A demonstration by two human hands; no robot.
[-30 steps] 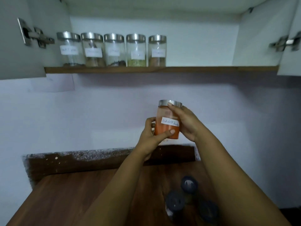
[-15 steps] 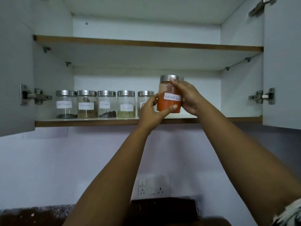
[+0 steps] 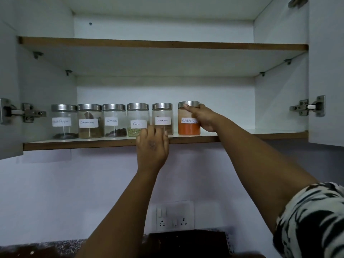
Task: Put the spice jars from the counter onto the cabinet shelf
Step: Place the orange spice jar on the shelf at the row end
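Note:
The red chilli powder jar (image 3: pixel 188 125), glass with a steel lid and a white label, stands on the lower cabinet shelf (image 3: pixel 93 141) at the right end of a row. My right hand (image 3: pixel 203 118) wraps its right side, a finger over the lid. Left of it stand several labelled jars, from black pepper (image 3: pixel 63 121) to cinnamon (image 3: pixel 162 118). My left hand (image 3: pixel 152 146) is at the shelf's front edge, below the fennel jar (image 3: pixel 137 118), fingers apart and holding nothing.
The cabinet doors stand open at both sides, with steel hinges (image 3: pixel 307 107). An upper shelf (image 3: pixel 167 44) spans the cabinet above the jars. A socket panel (image 3: pixel 175 216) sits on the wall below. The shelf right of the chilli jar is bare.
The chilli jar went from held in both hands in front of the shelf to standing on it. My left hand let go and dropped to the shelf edge.

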